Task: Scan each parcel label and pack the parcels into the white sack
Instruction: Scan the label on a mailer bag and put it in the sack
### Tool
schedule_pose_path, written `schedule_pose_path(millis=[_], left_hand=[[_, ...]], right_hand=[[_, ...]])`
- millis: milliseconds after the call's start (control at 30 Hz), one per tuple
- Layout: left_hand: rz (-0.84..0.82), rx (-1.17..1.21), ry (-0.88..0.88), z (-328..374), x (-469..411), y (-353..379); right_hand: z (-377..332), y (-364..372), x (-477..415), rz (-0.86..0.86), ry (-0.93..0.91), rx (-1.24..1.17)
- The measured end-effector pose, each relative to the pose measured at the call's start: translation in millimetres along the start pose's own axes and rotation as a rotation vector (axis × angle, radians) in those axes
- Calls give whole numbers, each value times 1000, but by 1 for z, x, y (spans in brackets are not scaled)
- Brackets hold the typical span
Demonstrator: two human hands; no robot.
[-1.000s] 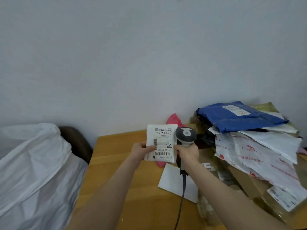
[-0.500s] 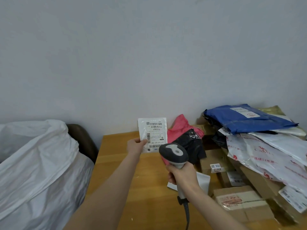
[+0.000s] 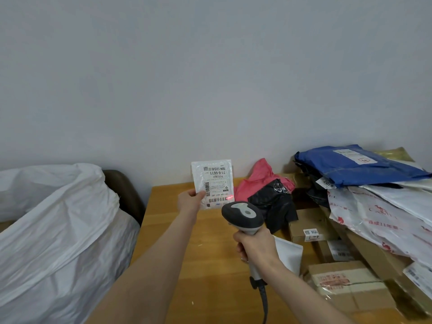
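My left hand (image 3: 189, 202) pinches the lower left corner of a small white padded parcel (image 3: 214, 183) and holds it upright above the wooden table (image 3: 210, 265), label facing me. My right hand (image 3: 254, 246) grips the handle of a grey barcode scanner (image 3: 243, 216), whose head points at the label from just below and to the right. A red light spot shows on the label's lower right part. The big white sack (image 3: 58, 242) stands to the left of the table, bulging, its mouth out of sight.
Several parcels are heaped on the table's right side: a blue mailer (image 3: 355, 164) on top, white printed mailers (image 3: 378, 213), brown cardboard boxes (image 3: 346, 286), a pink bag (image 3: 261, 178) and a black bag (image 3: 273, 202). A flat white envelope (image 3: 289, 253) lies behind my right hand. A brown chair back (image 3: 124, 192) stands behind the sack.
The scanner has drawn back from right beside the parcel to below and in front of it. The left hand has lifted the parcel up and left. A red scan spot now shows on the label.
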State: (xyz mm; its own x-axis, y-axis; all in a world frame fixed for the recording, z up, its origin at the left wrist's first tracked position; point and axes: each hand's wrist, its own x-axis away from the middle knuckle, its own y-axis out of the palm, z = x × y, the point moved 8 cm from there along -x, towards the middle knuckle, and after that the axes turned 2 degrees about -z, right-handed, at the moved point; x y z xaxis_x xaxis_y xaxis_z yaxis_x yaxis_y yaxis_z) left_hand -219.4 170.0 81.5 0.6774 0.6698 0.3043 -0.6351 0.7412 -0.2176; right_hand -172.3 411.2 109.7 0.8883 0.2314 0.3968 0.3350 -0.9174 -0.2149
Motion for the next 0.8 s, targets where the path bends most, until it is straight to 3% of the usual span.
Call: schedule_pose_path(millis=[467,800], left_hand=[[70,6,44,9,15,-24],[231,-9,153,36,55,-120]], right_hand=[[-4,7,6,-94,-54,-54],[-76,74,3,-287,-245,-139]])
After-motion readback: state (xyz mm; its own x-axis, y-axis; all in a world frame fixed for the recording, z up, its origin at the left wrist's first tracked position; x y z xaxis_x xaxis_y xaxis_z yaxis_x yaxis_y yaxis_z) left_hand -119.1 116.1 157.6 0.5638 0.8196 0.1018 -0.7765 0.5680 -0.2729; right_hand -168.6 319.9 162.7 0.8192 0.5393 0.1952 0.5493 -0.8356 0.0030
